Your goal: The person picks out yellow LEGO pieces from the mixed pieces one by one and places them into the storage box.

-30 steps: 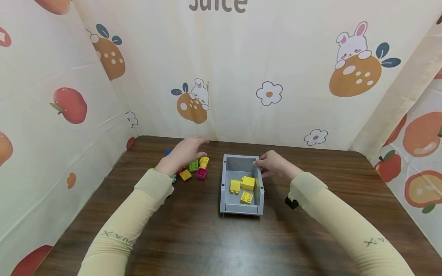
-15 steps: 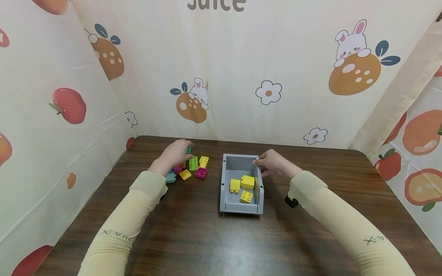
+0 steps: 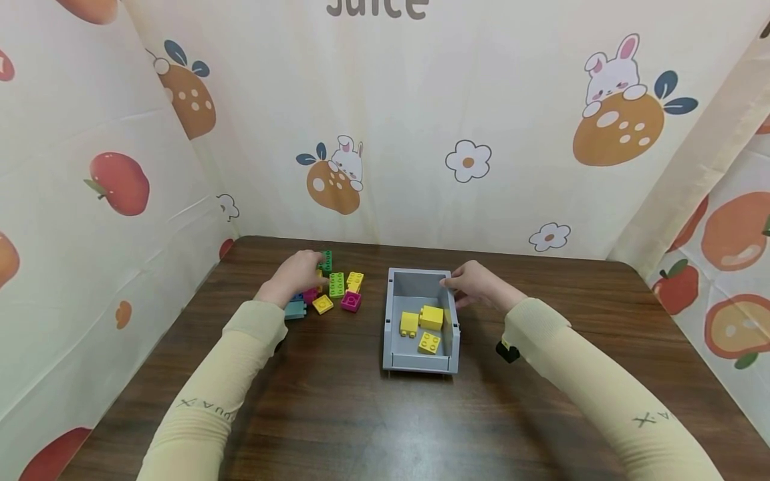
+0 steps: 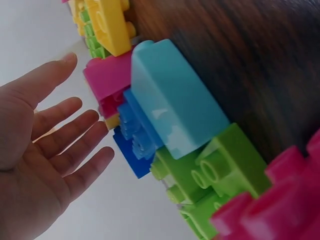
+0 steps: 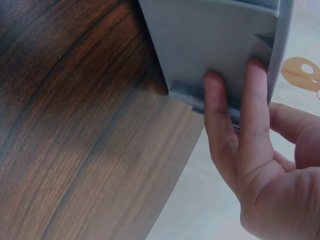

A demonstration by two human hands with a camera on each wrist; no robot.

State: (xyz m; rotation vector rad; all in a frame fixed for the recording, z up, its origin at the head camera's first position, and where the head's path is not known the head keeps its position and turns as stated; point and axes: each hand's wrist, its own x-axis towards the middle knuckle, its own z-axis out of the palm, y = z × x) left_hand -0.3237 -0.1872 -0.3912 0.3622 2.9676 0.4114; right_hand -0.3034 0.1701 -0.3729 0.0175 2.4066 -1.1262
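Observation:
My left hand (image 3: 295, 272) hovers above a pile of toy building bricks at the table's left. In the left wrist view its fingers (image 4: 75, 137) are relaxed and hold nothing, beside a light-blue brick (image 4: 175, 100), a magenta brick (image 4: 107, 80) and a blue brick (image 4: 135, 150). The grey box (image 3: 388, 341) stands at mid-table with 3 yellow bricks (image 3: 432, 318) inside. My right hand (image 3: 478, 282) grips the box's right wall near the back corner, thumb over the rim. Two of its fingers (image 5: 255, 110) lie along the outer side in the right wrist view.
Right of the pile lie a lime brick (image 3: 337, 285), a yellow brick (image 3: 355, 280), a flat yellow brick (image 3: 323, 304) and a magenta brick (image 3: 351, 301). A green brick (image 3: 327, 260) lies behind. A printed curtain (image 3: 409, 133) hangs beyond the dark wooden table (image 3: 361, 427).
My left hand has moved left and lower over the pile, uncovering the green brick and the light-blue brick. My right hand and the box have stayed in place.

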